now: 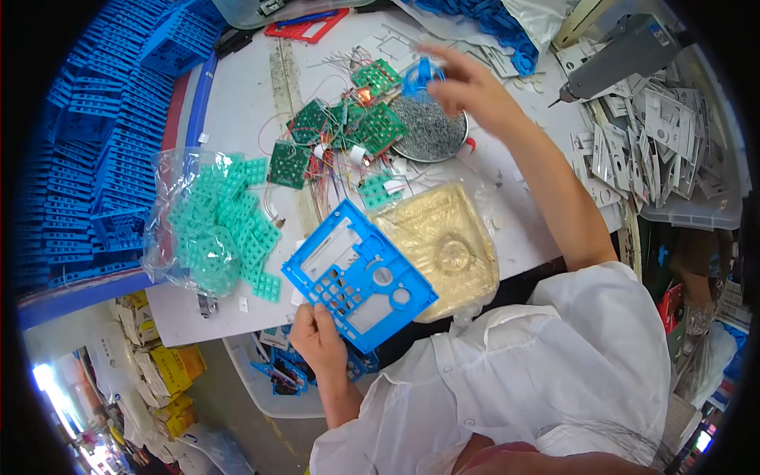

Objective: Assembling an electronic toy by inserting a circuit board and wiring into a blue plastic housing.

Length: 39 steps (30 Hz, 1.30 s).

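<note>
In my left hand (pixel 317 342), a blue plastic casing panel (pixel 366 273) is gripped by its lower left edge, tilted over the near side of the table. The panel has a rectangular window, a grid of small square holes and two round openings. My right hand (pixel 467 85) reaches to the far side, its fingers around a blue looped plastic piece (pixel 422 75). Just beneath is a round metal dish of small grey screws (pixel 434 131). To the left of the dish lie green circuit boards (pixel 380 127) with tangled thin wires.
A clear bag spills turquoise keypads (pixel 226 218) on the left. Beside the panel lies a yellowish plastic-wrapped square (pixel 447 249). Blue casings (pixel 103 142) are stacked far left. A grey electric screwdriver (pixel 625 59) hangs over a bin of white plates (pixel 673 127). Blue parts (pixel 495 28) are heaped at the back.
</note>
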Available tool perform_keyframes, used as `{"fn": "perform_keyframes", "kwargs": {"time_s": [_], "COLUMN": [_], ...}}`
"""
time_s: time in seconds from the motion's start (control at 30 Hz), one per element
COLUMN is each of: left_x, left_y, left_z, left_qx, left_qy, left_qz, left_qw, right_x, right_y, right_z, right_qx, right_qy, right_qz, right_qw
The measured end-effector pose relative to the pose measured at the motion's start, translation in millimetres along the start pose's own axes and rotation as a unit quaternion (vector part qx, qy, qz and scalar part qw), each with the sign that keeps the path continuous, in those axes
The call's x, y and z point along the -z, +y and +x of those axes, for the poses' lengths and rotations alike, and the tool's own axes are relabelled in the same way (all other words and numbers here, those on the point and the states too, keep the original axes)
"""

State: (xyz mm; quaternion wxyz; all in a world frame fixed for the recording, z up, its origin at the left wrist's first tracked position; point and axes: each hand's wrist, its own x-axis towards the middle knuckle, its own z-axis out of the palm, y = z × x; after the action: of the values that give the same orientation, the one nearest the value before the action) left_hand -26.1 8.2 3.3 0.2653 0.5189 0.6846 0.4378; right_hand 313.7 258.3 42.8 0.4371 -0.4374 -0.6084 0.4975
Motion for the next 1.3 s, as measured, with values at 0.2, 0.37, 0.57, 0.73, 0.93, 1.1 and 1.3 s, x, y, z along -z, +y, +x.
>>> {"fn": "perform_keyframes", "kwargs": {"time_s": [0.2, 0.37, 0.57, 0.73, 0.93, 1.1, 1.3], "left_x": [-2.4, 1.8, 0.7, 4.4, -0.6, -0.7, -6.5], "left_y": [3.5, -0.9, 1.5, -4.9, -6.2, -2.4, 10.1], "left_z": [-4.2, -8.6, -12.5, -15.0, -13.2, -12.6, -11.2], "left_qx": [-0.012, -0.003, 0.002, 0.006, 0.017, 0.018, 0.017], "left_qy": [0.007, 0.007, 0.007, 0.014, 0.006, 0.004, -0.028], "left_qz": [-0.002, -0.009, -0.027, -0.028, -0.037, -0.041, -0.031], "left_qw": [1.0, 1.0, 1.0, 0.999, 0.999, 0.999, 0.999], "right_x": [-32.3, -47.1, -61.0, -58.8, -59.3, -59.8, -66.3], "right_y": [-20.9, -12.8, -12.8, -13.2, -11.6, -0.7, 6.9], "right_z": [-143.8, -201.0, -209.9, -202.1, -178.7, -178.0, -179.1], "right_qx": [-0.131, -0.145, -0.135, 0.065, 0.125, 0.131, 0.16], "right_qy": [-0.022, 0.005, 0.022, 0.021, -0.048, -0.05, -0.007], "right_qz": [0.09, -0.047, -0.224, -0.422, -0.47, -0.478, -0.466], "right_qw": [0.987, 0.988, 0.965, 0.904, 0.873, 0.867, 0.87]}}
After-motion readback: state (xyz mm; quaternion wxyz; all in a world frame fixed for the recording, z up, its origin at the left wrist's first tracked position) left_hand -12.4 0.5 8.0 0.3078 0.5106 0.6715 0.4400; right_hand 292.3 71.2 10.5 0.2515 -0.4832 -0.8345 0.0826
